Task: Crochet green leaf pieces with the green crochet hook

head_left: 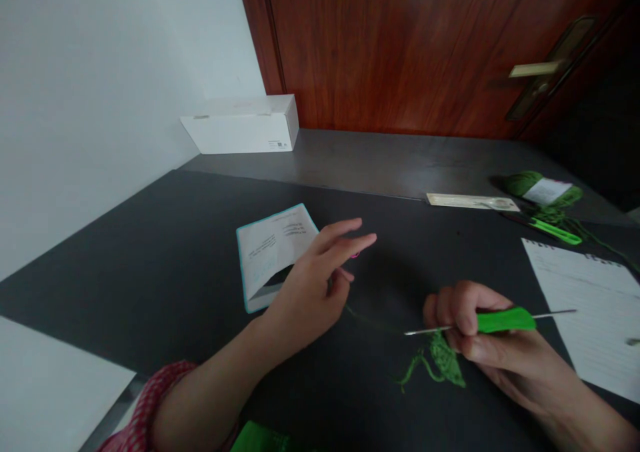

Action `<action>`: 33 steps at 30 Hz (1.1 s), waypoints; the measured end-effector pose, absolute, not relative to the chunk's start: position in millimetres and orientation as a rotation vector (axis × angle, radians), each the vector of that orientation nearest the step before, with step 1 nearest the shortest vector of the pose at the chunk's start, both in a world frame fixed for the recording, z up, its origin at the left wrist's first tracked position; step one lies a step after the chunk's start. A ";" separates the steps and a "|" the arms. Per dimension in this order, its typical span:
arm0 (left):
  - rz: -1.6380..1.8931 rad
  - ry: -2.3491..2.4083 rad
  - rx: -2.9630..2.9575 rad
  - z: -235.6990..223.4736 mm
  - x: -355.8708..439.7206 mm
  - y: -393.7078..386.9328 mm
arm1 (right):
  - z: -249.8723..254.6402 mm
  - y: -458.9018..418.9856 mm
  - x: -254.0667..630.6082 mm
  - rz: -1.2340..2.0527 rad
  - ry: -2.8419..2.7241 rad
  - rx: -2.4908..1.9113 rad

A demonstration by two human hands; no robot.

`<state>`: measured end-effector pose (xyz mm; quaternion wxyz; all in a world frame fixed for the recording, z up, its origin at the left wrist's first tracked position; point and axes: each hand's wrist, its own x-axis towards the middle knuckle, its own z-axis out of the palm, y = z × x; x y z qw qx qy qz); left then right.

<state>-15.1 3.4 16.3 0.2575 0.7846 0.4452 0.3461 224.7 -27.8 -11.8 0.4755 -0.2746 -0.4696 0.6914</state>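
Head camera view showed the right hand (480,332) closed around a double-ended crochet hook (506,321) by its bright green grip, with a bare metal shaft jutting out at each end. Under the hook's left shaft, against the right fingers, hung a small green crocheted piece (447,360), a loose yarn tail (413,367) trailing to its left over the dark tabletop (125,252). The left hand (315,275) was apart from it, index and middle fingers stretched out and the others curled; a thin yarn strand (370,320) ran from near it toward the hook, but whether those fingers gripped the strand could not be told. A small pink item (355,255) peeked out beside the left fingers, mostly hidden. Behind the left hand lay a turquoise-edged printed sheet (263,242), partly covered by it. Beyond the right hand was a handwritten notebook page (590,305), with a bright green looped object (556,231), a labelled skein of green yarn (523,183) and a slim pale packet (465,201) farther back. A white box (245,134) stood at the far left, near a reddish wooden door (400,52).
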 end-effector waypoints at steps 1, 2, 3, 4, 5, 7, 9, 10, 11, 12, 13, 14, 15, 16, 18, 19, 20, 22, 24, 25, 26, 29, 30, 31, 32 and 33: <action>0.917 1.198 2.071 16.1 -14.7 3.1 | -11.6 -27.8 225.3 1.703 -1.150 -0.668; 0.892 1.208 2.047 15.8 -14.5 3.1 | -11.3 -27.8 225.9 1.714 -1.156 -0.664; 0.859 1.229 2.063 15.3 -14.4 3.2 | -10.9 -27.9 226.3 1.723 -1.161 -0.665; 0.826 1.247 2.112 14.7 -14.2 3.3 | -10.4 -28.1 226.5 1.730 -1.164 -0.667; 0.795 1.255 2.174 14.1 -13.9 3.0 | -10.1 -28.3 226.4 1.736 -1.167 -0.667; 0.763 1.265 2.246 13.5 -12.6 1.2 | -9.6 -28.7 225.3 1.745 -1.164 -0.666; 0.814 1.255 2.157 14.4 -10.3 -2.3 | -9.9 -29.0 223.5 1.752 -1.166 -0.662; 0.870 1.213 2.058 15.2 -8.7 -4.5 | -10.3 -29.1 222.6 1.755 -1.172 -0.662; 0.921 1.115 1.943 16.1 -6.5 -6.7 | -10.8 -29.2 221.9 1.756 -1.178 -0.665; 0.952 0.961 1.822 16.7 -3.9 -8.7 | -11.4 -29.3 221.5 1.756 -1.188 -0.665; 0.937 0.770 1.701 16.7 -0.9 -10.6 | -11.9 -29.5 221.5 1.753 -1.201 -0.665; 0.909 0.603 1.559 16.1 2.4 -12.1 | -12.2 -29.7 221.9 1.746 -1.214 -0.669; 0.868 0.499 1.421 14.8 5.7 -13.2 | -12.4 -29.9 222.6 1.736 -1.226 -0.672; 0.839 0.452 1.309 13.0 8.9 -13.9 | -12.4 -30.2 223.5 1.729 -1.234 -0.671; 0.789 0.367 1.107 9.0 13.9 -14.4 | -12.0 -30.7 225.4 1.732 -1.227 -0.677; 0.760 0.334 1.024 7.3 15.3 -14.1 | -11.8 -30.9 226.1 1.744 -1.216 -0.675; 0.737 0.312 0.954 6.0 16.1 -13.7 | -11.6 -31.1 226.6 1.757 -1.203 -0.669; 0.698 0.287 0.837 4.5 16.1 -12.3 | -11.9 -31.4 226.7 1.783 -1.186 -0.654; 0.679 0.259 0.747 4.4 14.5 -10.6 | -12.9 -31.7 226.1 1.787 -1.173 -0.625; 0.672 0.230 0.708 4.9 13.1 -9.7 | -13.5 -31.9 225.4 1.785 -1.165 -0.615; 0.666 0.194 0.672 5.8 11.5 -8.7 | -14.1 -32.1 224.6 1.781 -1.160 -0.603; 0.755 0.092 0.598 11.4 4.6 -4.9 | -15.0 -32.4 221.3 1.770 -1.159 -0.562; 0.849 0.084 0.601 13.9 2.1 -3.4 | -15.1 -32.5 220.1 1.768 -1.158 -0.548; 0.946 0.122 0.634 16.4 -0.1 -1.9 | -15.1 -32.5 219.1 1.761 -1.154 -0.534; 1.033 0.178 0.702 18.7 -1.9 -0.6 | -15.1 -32.5 218.4 1.749 -1.152 -0.526; 1.107 0.249 0.808 20.5 -3.1 0.3 | -15.1 -32.5 218.0 1.733 -1.150 -0.525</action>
